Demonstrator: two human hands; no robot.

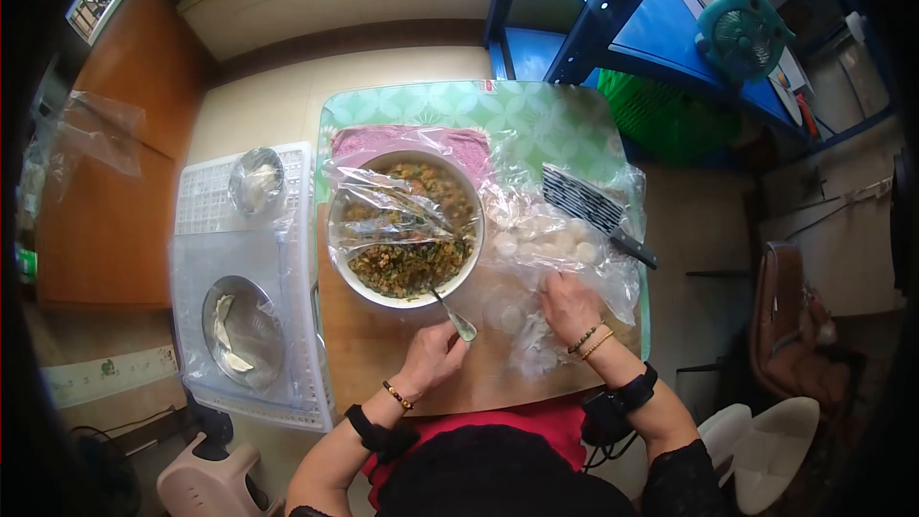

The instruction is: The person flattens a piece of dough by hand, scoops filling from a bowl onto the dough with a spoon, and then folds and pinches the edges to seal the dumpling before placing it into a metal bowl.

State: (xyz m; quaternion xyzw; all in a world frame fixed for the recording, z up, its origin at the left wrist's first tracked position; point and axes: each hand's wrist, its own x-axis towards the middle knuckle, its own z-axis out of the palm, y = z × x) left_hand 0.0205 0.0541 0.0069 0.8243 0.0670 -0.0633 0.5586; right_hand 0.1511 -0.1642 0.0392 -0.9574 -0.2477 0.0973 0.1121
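A large round bowl (471,273) of chopped green and brown filling stands on the wooden board (373,364), partly under clear plastic film. A spoon (463,325) leans out over its near rim. My left hand (436,356) is beside the spoon's handle, fingers curled; whether they grip it is unclear. To the right, my right hand (569,306) has its fingers bent down at the edge of the clear plastic sheet (617,292); what lies under its fingertips is hidden. Pale round dough pieces (565,241) lie beneath that sheet. A cleaver (589,203) with a patterned blade rests on the plastic.
At the left, a white rack (196,177) carries a small metal bowl (257,182) and a round metal dish (263,325) with white dough pieces. A pink cloth (359,141) lies behind the large bowl. A blue shelf (661,48) holds a green fan (745,33).
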